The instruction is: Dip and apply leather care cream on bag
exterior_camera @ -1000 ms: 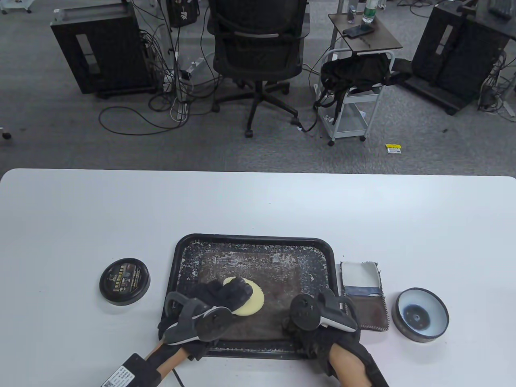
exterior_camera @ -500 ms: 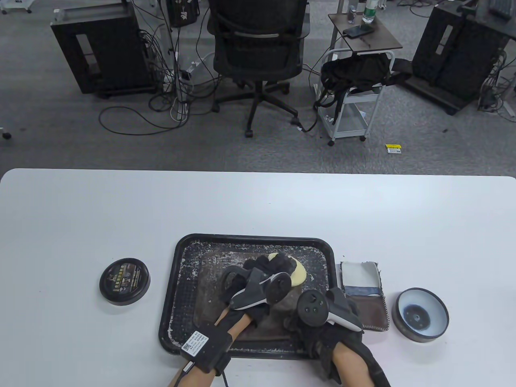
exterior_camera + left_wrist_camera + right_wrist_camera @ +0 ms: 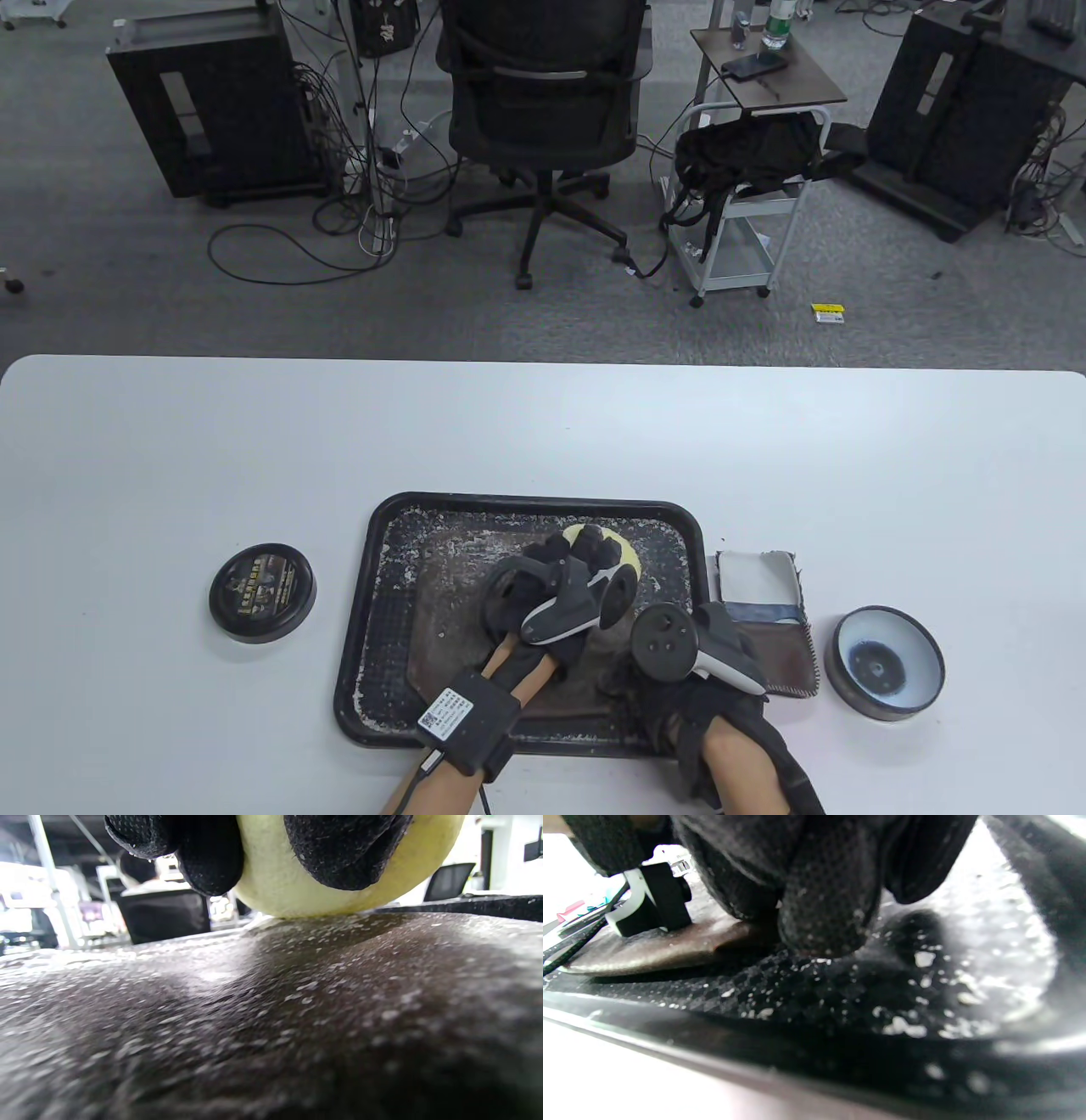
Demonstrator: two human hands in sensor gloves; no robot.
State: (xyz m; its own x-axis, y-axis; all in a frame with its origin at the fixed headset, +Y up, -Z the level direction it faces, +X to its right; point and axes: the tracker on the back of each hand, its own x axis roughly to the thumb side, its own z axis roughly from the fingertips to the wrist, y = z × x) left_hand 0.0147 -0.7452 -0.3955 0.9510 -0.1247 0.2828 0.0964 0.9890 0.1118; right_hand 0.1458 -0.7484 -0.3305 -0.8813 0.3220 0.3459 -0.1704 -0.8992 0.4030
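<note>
A flat brown leather bag [image 3: 458, 611] [image 3: 297, 1018] lies in a black tray [image 3: 382, 628] [image 3: 840, 1005] flecked with white cream. My left hand [image 3: 590, 548] grips a round yellow sponge pad [image 3: 630, 553] [image 3: 275, 878] and presses it on the bag's far right part. Its fingers [image 3: 339, 853] curl over the top of the pad. My right hand [image 3: 624, 677] rests at the bag's near right corner. One of its fingertips [image 3: 823, 921] presses down on the tray floor against the bag's edge [image 3: 649, 950]. The tracker hides most of its fingers from above.
The open cream tin [image 3: 888, 671] stands on the table right of the tray, its black lid [image 3: 263, 592] to the left. A folded cloth and a small brown pouch [image 3: 768, 624] lie between tray and tin. An office chair [image 3: 539, 110] stands beyond the table's far edge.
My left hand has swept the sponge pad across the bag from its near left part up to its far right part. My right hand has edged slightly right and stayed at the near right corner.
</note>
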